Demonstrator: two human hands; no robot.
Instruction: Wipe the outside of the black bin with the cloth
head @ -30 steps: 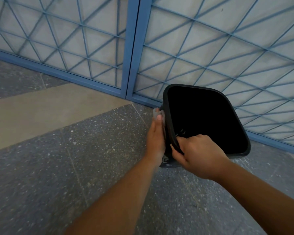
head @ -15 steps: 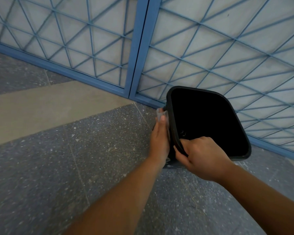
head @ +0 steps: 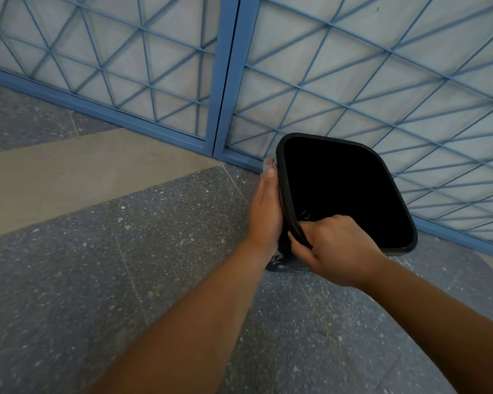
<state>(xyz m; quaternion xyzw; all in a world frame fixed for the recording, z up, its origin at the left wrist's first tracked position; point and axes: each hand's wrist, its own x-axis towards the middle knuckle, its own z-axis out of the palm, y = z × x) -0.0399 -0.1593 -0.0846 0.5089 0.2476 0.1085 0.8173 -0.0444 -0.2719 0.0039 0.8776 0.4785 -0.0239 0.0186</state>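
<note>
Bin (head: 390, 177) on floor (head: 97, 265), before grille (head: 353, 81); left hand (head: 265, 214) and cloth (head: 269, 164) on its left.

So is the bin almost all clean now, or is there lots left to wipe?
Hard to say what is already clean; no wiped patch shows on the black bin. Right now the left hand presses the cloth flat against the bin's left outer wall, while the right hand grips the near rim to steady it. The other outer walls are hidden from this view, so they may still need wiping.
</note>
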